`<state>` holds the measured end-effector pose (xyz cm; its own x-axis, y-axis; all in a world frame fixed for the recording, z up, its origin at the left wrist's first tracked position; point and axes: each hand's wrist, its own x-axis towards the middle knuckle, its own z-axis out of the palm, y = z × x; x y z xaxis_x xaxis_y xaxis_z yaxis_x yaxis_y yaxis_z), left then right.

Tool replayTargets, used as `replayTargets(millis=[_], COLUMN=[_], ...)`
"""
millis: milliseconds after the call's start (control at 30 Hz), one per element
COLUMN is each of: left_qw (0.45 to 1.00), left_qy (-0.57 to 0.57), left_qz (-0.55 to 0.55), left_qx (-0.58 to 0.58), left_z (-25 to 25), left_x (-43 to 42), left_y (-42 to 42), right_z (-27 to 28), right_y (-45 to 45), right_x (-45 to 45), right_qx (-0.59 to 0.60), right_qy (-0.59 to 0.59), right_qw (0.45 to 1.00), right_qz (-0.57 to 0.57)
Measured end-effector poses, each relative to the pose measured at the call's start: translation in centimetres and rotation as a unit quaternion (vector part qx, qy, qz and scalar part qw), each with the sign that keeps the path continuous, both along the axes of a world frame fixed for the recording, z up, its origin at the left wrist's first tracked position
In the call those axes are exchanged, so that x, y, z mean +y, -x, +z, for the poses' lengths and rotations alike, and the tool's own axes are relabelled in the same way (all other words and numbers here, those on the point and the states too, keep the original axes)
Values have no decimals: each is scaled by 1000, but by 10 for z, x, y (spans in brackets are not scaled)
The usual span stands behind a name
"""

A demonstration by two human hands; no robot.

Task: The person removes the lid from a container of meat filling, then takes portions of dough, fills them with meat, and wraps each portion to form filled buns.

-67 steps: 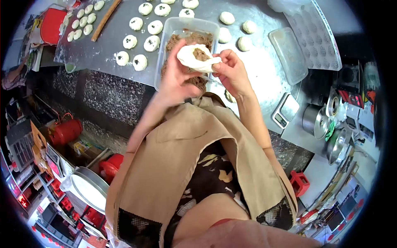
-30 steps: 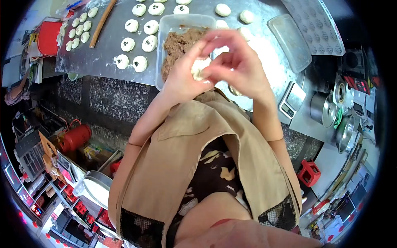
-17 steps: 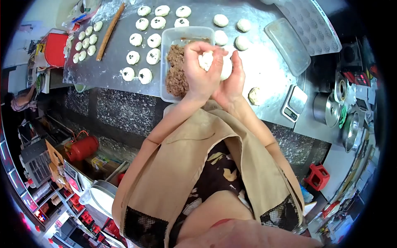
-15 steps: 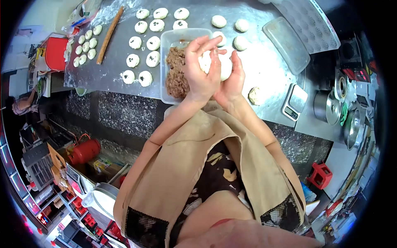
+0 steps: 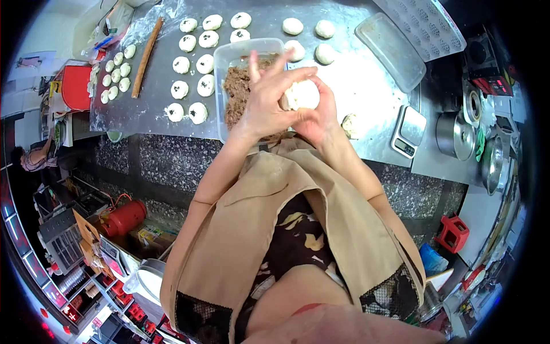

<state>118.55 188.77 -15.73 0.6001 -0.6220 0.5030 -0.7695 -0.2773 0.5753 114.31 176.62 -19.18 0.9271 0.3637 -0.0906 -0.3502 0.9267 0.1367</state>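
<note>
A round white dough ball is between my two hands, in front of my apron. My left hand curls its thumb and index finger around the ball's left side, the other fingers spread upward. From the right and below, my right hand cups the same ball, its fingers partly hidden behind it. Beneath my left hand is a clear plastic box with brown minced filling. A small lump of dough lies on the metal table just right of my right hand.
Filled buns with dark specks stand in rows left of the box, beside a wooden rolling pin. Plain dough balls sit behind my hands. A clear lid, a kitchen scale and a steel pot are on the right.
My left hand has turned and opened its outer fingers, and the dough ball shows more fully between both hands. The whole view has shifted slightly.
</note>
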Motion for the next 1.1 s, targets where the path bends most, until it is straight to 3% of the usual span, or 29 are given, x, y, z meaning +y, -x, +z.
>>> replayTargets(millis=[33, 67, 100, 133, 267, 333, 367, 433, 500, 567, 767, 833, 867, 900, 967, 1000, 1033, 1100], left_qw=[999, 997, 979, 972, 975, 999, 999, 952, 930, 861, 917, 981, 992, 992, 996, 977, 977, 984], left_qy=[-36, 71, 177, 216, 204, 16, 17, 225, 290, 417, 319, 166, 116, 116, 0, 20, 20, 48], left_qz=[-15, -15, -14, -11, -54, 49, 48, -34, -21, 15, 117, 95, 53, 48, 51, 41, 38, 67], left_qx=[-37, 30, 98, 90, 67, 10, 9, 204, 226, 290, 210, 18, 2, 4, 73, 208, 207, 160], left_z=[-2, -8, -13, -16, -26, -12, -14, -22, -18, -9, -21, -34, -32, -31, -27, -24, -23, -26], left_x=[-2, -8, -14, -17, -13, -12, -12, -15, -31, -41, -34, -23, -19, -19, -21, -22, -28, -43], left_y=[0, 4, 7, 9, 2, 3, 5, 13, 27, 35, 26, 13, 7, 4, 1, 2, -1, -4], right_z=[7, 21, 20, 18, 13, 10, 10, 16, 16, 16, 17, 2, -4, -8, -8, -7, -10, -18], right_y=[3, 2, 2, 2, 0, -2, -3, -2, -2, 0, 8, 10, 9, 7, 6, 3, -1, -8], right_x=[0, 7, 6, 5, 3, 1, 1, 4, 9, 13, 15, 16, 15, 14, 7, 3, 2, 5], right_qx=[23, 178, 179, 119, 11, 39, 69, 81, 8, 7, 28, 51, 91, 130, 133, 133, 132, 67], right_qy=[44, 143, 143, 106, 50, 94, 135, 157, 230, 242, 240, 233, 214, 195, 172, 150, 150, 286], right_qw=[999, 970, 970, 986, 997, 992, 983, 974, 952, 948, 951, 952, 957, 959, 965, 972, 971, 935], right_qz=[-19, -80, -81, -57, -49, -77, -107, -141, -200, -206, -195, -190, -176, -161, -145, -124, -128, -197])
